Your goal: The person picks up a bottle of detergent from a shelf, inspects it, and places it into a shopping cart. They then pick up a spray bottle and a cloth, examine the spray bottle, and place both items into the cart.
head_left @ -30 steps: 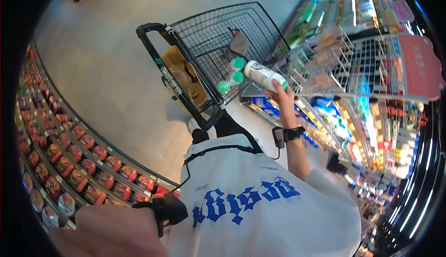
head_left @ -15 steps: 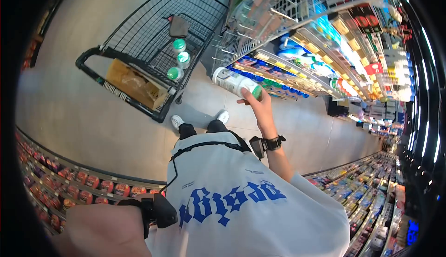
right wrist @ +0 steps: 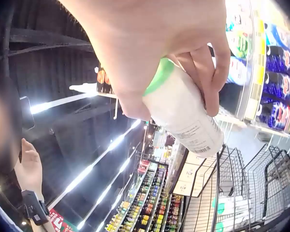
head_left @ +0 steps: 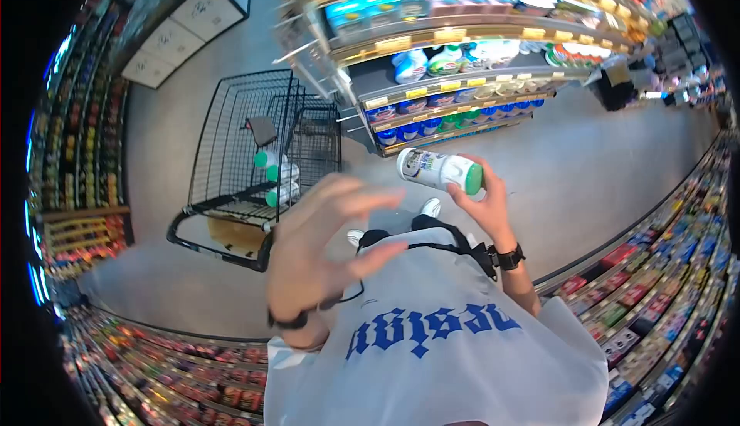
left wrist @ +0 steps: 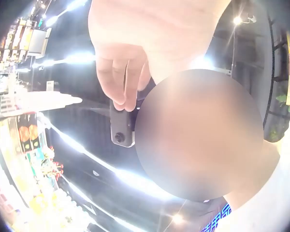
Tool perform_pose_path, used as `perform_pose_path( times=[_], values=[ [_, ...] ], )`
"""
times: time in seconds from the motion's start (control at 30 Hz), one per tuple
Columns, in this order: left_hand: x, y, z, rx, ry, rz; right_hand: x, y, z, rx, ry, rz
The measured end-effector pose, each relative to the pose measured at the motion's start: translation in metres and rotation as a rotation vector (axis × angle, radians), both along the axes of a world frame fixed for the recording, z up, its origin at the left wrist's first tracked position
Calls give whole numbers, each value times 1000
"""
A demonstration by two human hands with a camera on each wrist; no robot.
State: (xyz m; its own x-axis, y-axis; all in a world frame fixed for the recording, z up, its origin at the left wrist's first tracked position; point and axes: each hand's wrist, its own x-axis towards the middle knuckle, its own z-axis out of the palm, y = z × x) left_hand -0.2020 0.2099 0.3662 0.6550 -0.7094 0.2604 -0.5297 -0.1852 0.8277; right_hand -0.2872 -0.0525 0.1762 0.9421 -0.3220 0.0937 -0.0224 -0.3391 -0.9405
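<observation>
My right hand (head_left: pixel 486 199) grips a white bottle with a green cap (head_left: pixel 435 170) by its capped end. The bottle lies nearly level in front of my body in the head view. In the right wrist view small print and a barcode show on the lower part of the white bottle (right wrist: pixel 195 133). My left hand (head_left: pixel 324 233) is raised close before the head camera, blurred, its fingers loosely curved with nothing between them. In the left wrist view the fingertips of the left hand (left wrist: pixel 130 63) overlap a dark head-worn camera (left wrist: pixel 121 128).
A black wire shopping cart (head_left: pixel 204 145) stands ahead to the left. Inside are three white bottles with green caps (head_left: pixel 284 173) and a dark grey flat item (head_left: pixel 262 130); brown cardboard (head_left: pixel 235 233) sits by its handle. Stocked shelves (head_left: pixel 455 95) rise ahead, with more along both sides.
My view has turned to the right, bringing the shelf ahead to the centre. My left hand has come up into sight. My right hand still holds the bottle.
</observation>
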Motion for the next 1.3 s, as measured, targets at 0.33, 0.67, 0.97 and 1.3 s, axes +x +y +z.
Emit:
perform_pose_path(
  times=[0.33, 0.67, 0.97, 1.3],
  values=[
    [62, -149, -151, 254, 394, -313, 3, -81, -3, 283, -114, -46],
    [96, -187, -148, 249, 440, -399, 43, -71, 6, 655, -88, -167],
    [140, -172, -182, 193, 697, -533, 65, -49, 39, 398, -29, -202],
    [178, -160, -201, 372, 335, -566, 62, -37, 15, 427, 98, -101]
  ],
)
